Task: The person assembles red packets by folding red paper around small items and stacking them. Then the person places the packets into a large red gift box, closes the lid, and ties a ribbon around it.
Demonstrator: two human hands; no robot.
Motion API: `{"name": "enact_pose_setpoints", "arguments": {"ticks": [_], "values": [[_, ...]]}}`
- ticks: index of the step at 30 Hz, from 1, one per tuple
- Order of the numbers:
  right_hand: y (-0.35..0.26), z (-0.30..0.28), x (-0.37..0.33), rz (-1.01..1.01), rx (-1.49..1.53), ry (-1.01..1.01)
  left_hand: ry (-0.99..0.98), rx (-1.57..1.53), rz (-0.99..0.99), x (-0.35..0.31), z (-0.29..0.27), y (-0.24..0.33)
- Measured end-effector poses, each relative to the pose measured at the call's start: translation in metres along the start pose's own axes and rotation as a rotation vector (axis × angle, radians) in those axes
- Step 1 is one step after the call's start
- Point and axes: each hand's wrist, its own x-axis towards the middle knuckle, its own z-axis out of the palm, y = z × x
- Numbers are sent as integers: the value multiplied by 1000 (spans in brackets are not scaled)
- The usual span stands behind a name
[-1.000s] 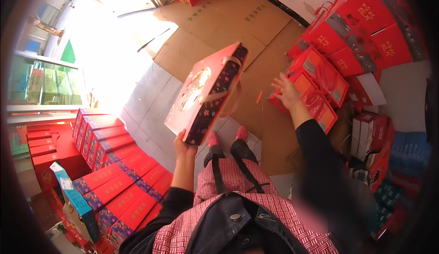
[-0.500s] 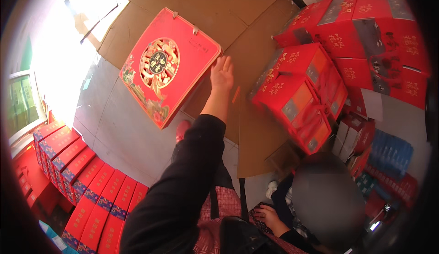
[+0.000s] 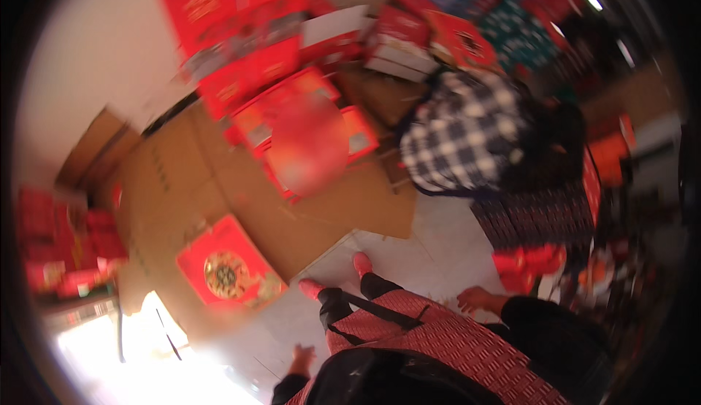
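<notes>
My left hand hangs low beside my apron, its fingers apart and nothing in them. On the other side, my right hand is held out, slightly blurred, with loose, spread fingers and no object in it. A flat red gift box with a round gold-and-dark emblem lies on the brown cardboard sheet, to the left of my feet. Neither hand touches it; the left one is nearer. My pink patterned apron shows below.
Red gift boxes are stacked by the far wall. A person in a checked shirt bends at the right, near dark patterned boxes. More red boxes stand at the far left. Bright light falls at the lower left.
My view has swung to the right. The outstretched hand has left the red gift box's edge, and the box now lies flat on the cardboard. Both hands are now visible, apart from it.
</notes>
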Motion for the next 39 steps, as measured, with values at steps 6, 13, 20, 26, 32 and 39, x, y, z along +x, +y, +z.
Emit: {"name": "enact_pose_setpoints", "arguments": {"ticks": [6, 13, 20, 26, 32, 39], "values": [[139, -64, -32, -169, 238, 272, -98, 738, 218, -40, 168, -40], [247, -73, 107, -632, -869, 491, -161, 1217, 372, -48, 348, -76], [206, -194, 20, -472, 931, 434, -488, 1458, 576, 17, 492, -152], [244, -285, 1, -425, 1694, 553, -648, 1762, 299, -52, 723, -298], [238, -386, -155, -922, 1897, 864, -745, 1989, 240, -8, 871, -408], [197, -540, -329, -1618, 604, 606, -1114, 2444, 397, 29, 961, -486]]}}
